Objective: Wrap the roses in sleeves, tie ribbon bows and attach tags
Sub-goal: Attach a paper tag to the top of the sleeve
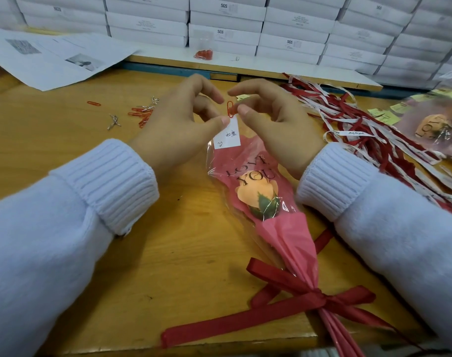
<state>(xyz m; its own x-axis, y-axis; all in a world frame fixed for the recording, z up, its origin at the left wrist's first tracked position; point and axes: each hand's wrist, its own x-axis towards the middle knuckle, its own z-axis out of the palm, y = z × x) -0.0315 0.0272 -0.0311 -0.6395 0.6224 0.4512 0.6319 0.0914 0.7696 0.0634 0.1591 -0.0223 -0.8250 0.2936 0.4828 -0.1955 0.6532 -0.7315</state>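
While the sleeved rose lies on the tabletop, the left hand pinches its tag. The right hand curls beside the paper clip, grip unclear. Loose ribbons crowd the right; the stem end is cut off.

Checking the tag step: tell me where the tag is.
Head view, centre: the tag lies at the far end of the sleeve, its top corner pinched by the left hand, a red clip on its upper edge beside the right hand.
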